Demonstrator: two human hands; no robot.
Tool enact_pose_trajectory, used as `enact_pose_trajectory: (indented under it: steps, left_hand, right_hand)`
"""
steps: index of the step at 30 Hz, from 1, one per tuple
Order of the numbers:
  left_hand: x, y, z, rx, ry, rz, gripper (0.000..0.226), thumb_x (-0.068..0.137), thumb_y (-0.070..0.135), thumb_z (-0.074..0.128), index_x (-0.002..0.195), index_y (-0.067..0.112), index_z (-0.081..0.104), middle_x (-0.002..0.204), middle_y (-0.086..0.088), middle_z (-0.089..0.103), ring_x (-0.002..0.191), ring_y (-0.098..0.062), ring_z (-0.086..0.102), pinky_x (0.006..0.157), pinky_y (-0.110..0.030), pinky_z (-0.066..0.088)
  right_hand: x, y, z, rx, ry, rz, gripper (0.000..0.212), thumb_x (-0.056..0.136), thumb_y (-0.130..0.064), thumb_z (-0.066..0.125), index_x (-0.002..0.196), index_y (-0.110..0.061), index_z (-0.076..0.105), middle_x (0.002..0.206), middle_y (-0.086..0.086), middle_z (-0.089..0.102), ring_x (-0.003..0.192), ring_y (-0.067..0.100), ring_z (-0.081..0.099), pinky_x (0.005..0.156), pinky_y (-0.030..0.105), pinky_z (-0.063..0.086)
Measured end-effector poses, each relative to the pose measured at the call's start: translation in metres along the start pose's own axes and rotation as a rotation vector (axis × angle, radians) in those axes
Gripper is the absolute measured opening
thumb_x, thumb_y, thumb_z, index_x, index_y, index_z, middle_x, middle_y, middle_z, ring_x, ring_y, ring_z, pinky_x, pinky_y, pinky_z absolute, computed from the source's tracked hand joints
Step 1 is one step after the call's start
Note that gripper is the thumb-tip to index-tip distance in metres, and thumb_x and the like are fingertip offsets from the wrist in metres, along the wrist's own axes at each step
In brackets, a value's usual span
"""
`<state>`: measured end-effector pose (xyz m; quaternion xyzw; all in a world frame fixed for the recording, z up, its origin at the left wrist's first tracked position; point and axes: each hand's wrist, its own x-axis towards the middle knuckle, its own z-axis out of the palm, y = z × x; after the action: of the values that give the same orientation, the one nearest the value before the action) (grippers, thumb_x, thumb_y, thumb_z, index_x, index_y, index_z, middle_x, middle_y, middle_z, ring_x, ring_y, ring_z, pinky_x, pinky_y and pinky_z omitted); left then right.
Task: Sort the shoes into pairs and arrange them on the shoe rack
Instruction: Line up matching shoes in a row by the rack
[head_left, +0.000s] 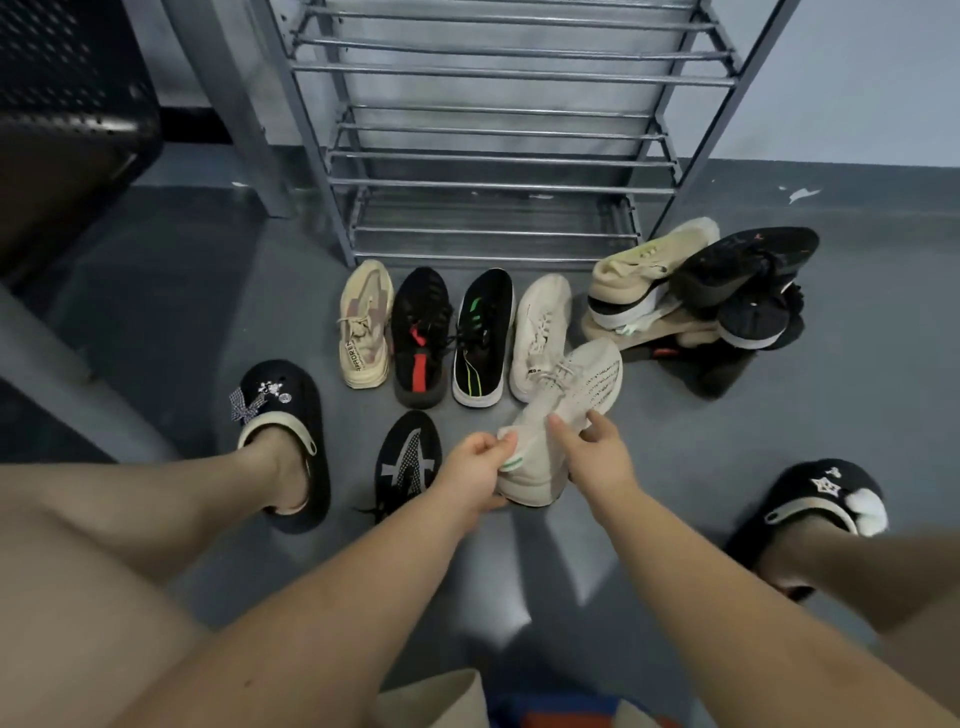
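Both hands hold a cream knit sneaker (566, 410) just above the floor. My left hand (475, 475) pinches its heel, and my right hand (597, 457) grips its side near the collar. Behind it, a row of single shoes stands before the grey metal shoe rack (493, 156): a beige sneaker (365, 325), a black sneaker with a red stripe (421, 335), a black sneaker with green stripes (482, 338) and a cream sneaker (540, 332). A black sneaker with grey markings (408, 460) lies left of my left hand. The rack's shelves hold no shoes.
A heap of several beige and black shoes (701, 301) lies on the floor right of the rack. My own feet wear black clogs, one at left (285, 441) and one at right (821, 509). A dark perforated seat (67, 130) stands at the far left.
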<state>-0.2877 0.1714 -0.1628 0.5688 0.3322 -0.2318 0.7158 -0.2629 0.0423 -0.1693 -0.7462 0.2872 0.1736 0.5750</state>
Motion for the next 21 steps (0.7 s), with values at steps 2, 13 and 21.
enact_pose_trajectory:
  steps: [2, 13, 21]
  left_hand:
    - [-0.008, -0.002, 0.004, 0.035, -0.029, -0.003, 0.028, 0.094, 0.025, 0.054, 0.07, 0.017, 0.042, 0.074, -0.001, 0.054, 0.068, -0.013, 0.054, 0.066, -0.032, 0.05]
    - [-0.01, -0.018, 0.0, 0.246, -0.085, 0.017, 0.026, 0.089, 0.026, 0.063, 0.07, 0.019, 0.046, 0.079, 0.001, 0.052, 0.082, -0.02, 0.053, 0.087, -0.051, 0.053]
    - [0.01, -0.021, -0.029, 0.289, -0.13, -0.219, 0.057, 0.091, 0.047, 0.051, 0.138, 0.014, 0.045, 0.129, -0.008, 0.058, 0.104, -0.024, 0.058, 0.094, -0.039, 0.044]
  right_hand:
    - [0.001, 0.001, -0.002, -0.043, 0.014, 0.039, 0.079, 0.085, -0.039, 0.066, 0.148, -0.011, 0.027, 0.145, 0.013, 0.043, 0.13, 0.029, 0.046, 0.108, 0.044, 0.039]
    - [0.005, 0.023, -0.013, 0.129, 0.014, 0.223, 0.075, 0.081, -0.006, 0.069, 0.144, -0.018, 0.029, 0.126, 0.01, 0.058, 0.107, 0.027, 0.059, 0.08, 0.042, 0.051]
    - [-0.002, 0.041, -0.007, 0.052, -0.225, 0.26, 0.064, 0.087, 0.001, 0.063, 0.141, -0.017, 0.035, 0.12, 0.016, 0.062, 0.089, 0.026, 0.059, 0.063, 0.033, 0.052]
